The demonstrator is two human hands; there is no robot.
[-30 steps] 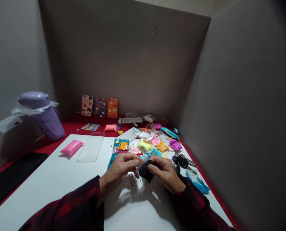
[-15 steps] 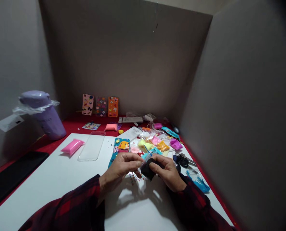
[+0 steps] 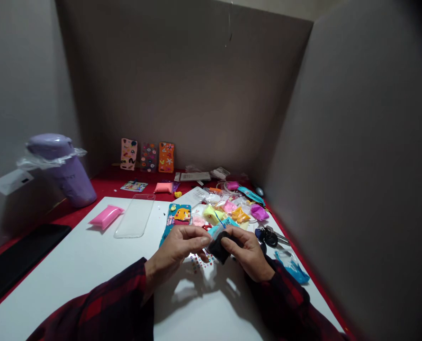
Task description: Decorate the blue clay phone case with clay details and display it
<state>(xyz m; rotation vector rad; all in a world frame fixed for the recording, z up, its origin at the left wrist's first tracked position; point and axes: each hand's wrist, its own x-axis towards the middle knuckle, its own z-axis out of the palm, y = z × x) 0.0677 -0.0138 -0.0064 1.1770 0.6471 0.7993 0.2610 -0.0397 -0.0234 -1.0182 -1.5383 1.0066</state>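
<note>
Left hand (image 3: 180, 247) and right hand (image 3: 249, 253) both grasp 1 black packet (image 3: 218, 250): right thumb and fingers clamp its body, left fingertips pinch its clear edge. Packet is held up over the white board (image 3: 90, 279), near the middle. Thin blue strip (image 3: 219, 219) sticks up by the right fingertips.

Rest, big to small:
- White board sits on a red surface (image 3: 104, 183).
- Black slab (image 3: 22, 263), flat, board's left edge.
- Purple tumbler (image 3: 74, 177), plastic around its neck, tag hanging off, left of board.
- Pile of coloured packets (image 3: 239, 215), beyond the hands, to the right.
- Clear phone case (image 3: 135, 218), flat, left half of board.
- Teal phone case (image 3: 182, 215), partly behind left hand.
- 3 decorated phone cases (image 3: 166, 158), upright at the back wall.
- Pink packet (image 3: 106, 217), just left of clear case.
- Blue packet (image 3: 294, 270), right edge.
- Keys (image 3: 270, 237), right of right hand.
- Small gems (image 3: 201, 262), just below left fingertips.
</note>
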